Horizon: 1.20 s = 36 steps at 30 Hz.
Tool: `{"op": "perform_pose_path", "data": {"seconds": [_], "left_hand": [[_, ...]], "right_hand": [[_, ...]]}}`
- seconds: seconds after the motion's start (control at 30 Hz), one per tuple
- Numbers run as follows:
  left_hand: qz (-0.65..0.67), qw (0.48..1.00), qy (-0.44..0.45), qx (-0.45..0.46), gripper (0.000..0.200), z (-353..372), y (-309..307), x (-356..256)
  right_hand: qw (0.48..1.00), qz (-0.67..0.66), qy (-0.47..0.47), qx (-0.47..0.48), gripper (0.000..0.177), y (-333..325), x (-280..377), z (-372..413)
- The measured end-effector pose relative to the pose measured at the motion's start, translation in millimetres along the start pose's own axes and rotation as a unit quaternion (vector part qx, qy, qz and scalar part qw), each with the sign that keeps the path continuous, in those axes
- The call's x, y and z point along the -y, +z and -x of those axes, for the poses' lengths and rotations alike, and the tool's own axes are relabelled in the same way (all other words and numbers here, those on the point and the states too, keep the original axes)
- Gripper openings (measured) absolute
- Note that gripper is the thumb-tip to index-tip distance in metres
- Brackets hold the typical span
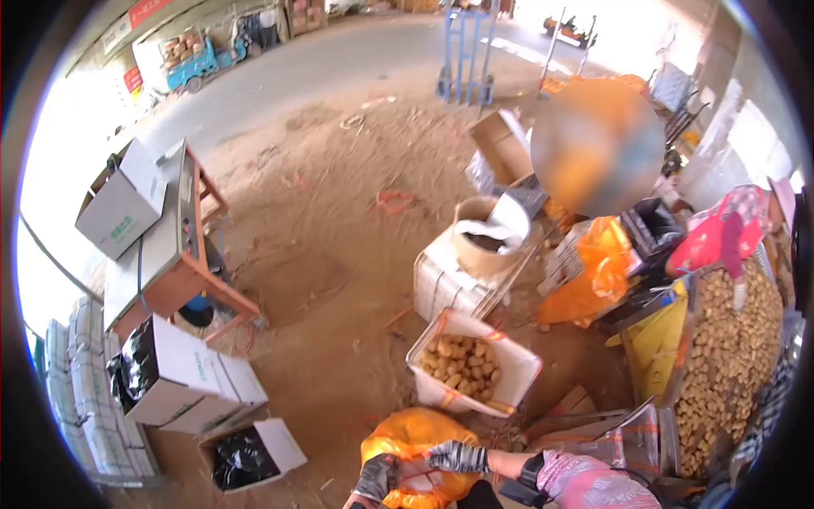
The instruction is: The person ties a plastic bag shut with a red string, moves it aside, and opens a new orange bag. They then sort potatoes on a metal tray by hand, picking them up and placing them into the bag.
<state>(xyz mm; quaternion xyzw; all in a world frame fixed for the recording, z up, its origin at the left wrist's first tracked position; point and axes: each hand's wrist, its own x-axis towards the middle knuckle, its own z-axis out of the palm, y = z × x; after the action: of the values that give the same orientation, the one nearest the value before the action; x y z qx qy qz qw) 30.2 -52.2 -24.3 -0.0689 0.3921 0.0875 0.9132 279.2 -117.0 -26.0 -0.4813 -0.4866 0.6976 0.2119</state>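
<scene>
An orange plastic bag (405, 431) bulges at the bottom centre, right in front of my body. My left hand (375, 478), in a grey glove, is closed on the bag's left side near its mouth. From the right reaches my right hand (458, 456) in a striped grey glove, its fingers closed at the upper edge of the opening. Something pale and pinkish shows between the hands, too blurred to name. Just beyond the bag stands a white crate (521, 363) with potatoes (462, 365) in it.
A large bin of potatoes (729, 365) lies at right, where another person's gloved hand (739, 294) reaches in. Boxes lined with black plastic (242, 458) stand at left by a table (161, 254). A round tub (475, 254) tops a white crate ahead; a blue hand truck (466, 59) stands farther off.
</scene>
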Motion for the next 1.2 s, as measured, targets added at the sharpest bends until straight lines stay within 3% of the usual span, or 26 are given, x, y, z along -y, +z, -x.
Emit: {"op": "perform_pose_path", "data": {"seconds": [0.07, 0.1, 0.17, 0.2, 0.27, 0.33, 0.47, 0.5, 0.57, 0.63, 0.67, 0.7, 0.83, 1.07, 1.17, 1.2], "left_hand": [[-0.137, 0.965, 0.172, -0.143, 0.019, 25.1, 51.1, 20.1], [-0.14, 0.963, 0.185, -0.141, 0.019, 25.9, 47.6, 20.5], [-0.076, 0.985, 0.116, -0.099, 0.019, 25.0, 40.4, 25.5], [-0.161, 0.971, 0.134, -0.113, 0.018, 55.7, 97.8, 30.1], [-0.199, 0.953, 0.173, -0.148, 0.013, 52.1, 96.5, 45.1], [-0.163, 0.963, 0.172, -0.126, 0.013, 49.7, 92.8, 47.5], [-0.091, 0.982, 0.127, -0.103, 0.012, 42.2, 49.1, 26.5], [-0.072, 0.985, 0.118, -0.101, 0.012, 40.4, 34.4, 24.9], [-0.053, 0.988, 0.109, -0.097, 0.011, 36.7, 21.3, 19.3], [-0.047, 0.988, 0.114, -0.097, 0.011, 38.9, 22.4, 22.7], [-0.059, 0.986, 0.121, -0.096, 0.011, 39.2, 28.1, 21.1], [-0.068, 0.985, 0.13, -0.092, 0.01, 42.4, 39.7, 22.2], [-0.091, 0.982, 0.144, -0.085, 0.01, 49.7, 67.6, 27.0], [0.012, 0.998, 0.064, -0.021, 0.008, 37.0, 5.6, 18.3], [-0.044, 0.986, 0.162, -0.01, 0.008, 25.9, 31.5, 6.9], [-0.198, 0.95, 0.242, 0.008, 0.011, 27.7, 61.4, 7.0]], "right_hand": [[0.997, -0.077, -0.007, 0.021, 0.023, 2.6, 20.1, 9.4], [0.993, -0.112, -0.026, 0.028, 0.023, 2.0, 38.9, 16.4], [0.977, -0.199, -0.067, 0.037, 0.023, 10.6, 77.3, 35.7], [0.97, -0.223, -0.086, 0.042, 0.023, 15.6, 92.4, 45.4], [0.969, -0.218, -0.113, 0.036, 0.023, 10.8, 117.3, 52.8], [0.976, -0.205, -0.066, 0.041, 0.023, -1.4, 130.0, 59.3], [0.969, -0.225, 0.055, 0.085, 0.022, 0.8, 102.7, 46.3], [0.977, -0.189, 0.011, 0.1, 0.018, -0.5, 26.5, 22.1], [0.989, -0.075, 0.054, 0.114, 0.02, 8.2, -17.9, -2.8], [0.994, 0.026, -0.074, 0.07, 0.016, 2.2, 3.6, 10.3], [0.993, -0.015, -0.005, 0.113, 0.018, -3.8, 14.6, 13.5], [0.954, -0.265, 0.062, 0.124, 0.023, -6.1, 40.0, 26.8], [0.982, -0.164, 0.034, 0.09, 0.024, -11.6, 98.0, 44.6], [0.986, 0.049, 0.134, 0.082, 0.026, -8.2, 24.2, 15.3], [0.989, 0.08, 0.079, 0.095, 0.041, -10.1, 43.8, 21.7], [0.995, 0.081, 0.015, 0.053, 0.044, -10.2, 35.4, 23.8]]}}
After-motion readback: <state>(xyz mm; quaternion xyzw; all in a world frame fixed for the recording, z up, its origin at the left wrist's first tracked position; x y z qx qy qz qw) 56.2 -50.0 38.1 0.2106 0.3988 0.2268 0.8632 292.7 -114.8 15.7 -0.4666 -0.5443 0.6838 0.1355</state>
